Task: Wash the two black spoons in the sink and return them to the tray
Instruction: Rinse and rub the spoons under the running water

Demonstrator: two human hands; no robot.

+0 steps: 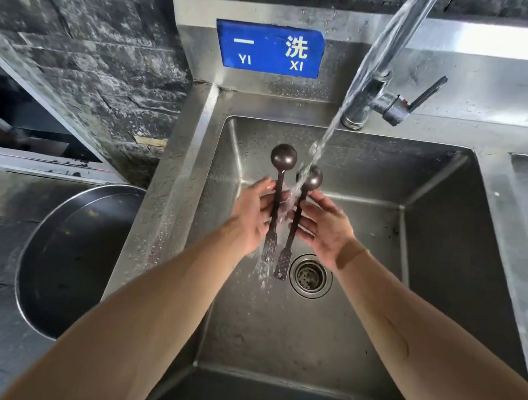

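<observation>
We see a blue sign (pixel 268 48) reading "YI XI" on the steel backsplash, a chrome faucet (pixel 376 94) running water, a drain strainer (pixel 310 276), a round metal basin (pixel 70 258) at left, and a dark stone wall (pixel 89 21) behind.

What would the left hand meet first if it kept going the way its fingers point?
The left hand already holds one black spoon; straight beyond lie the water stream and the second black spoon in the right hand, though depth is unclear.
</observation>
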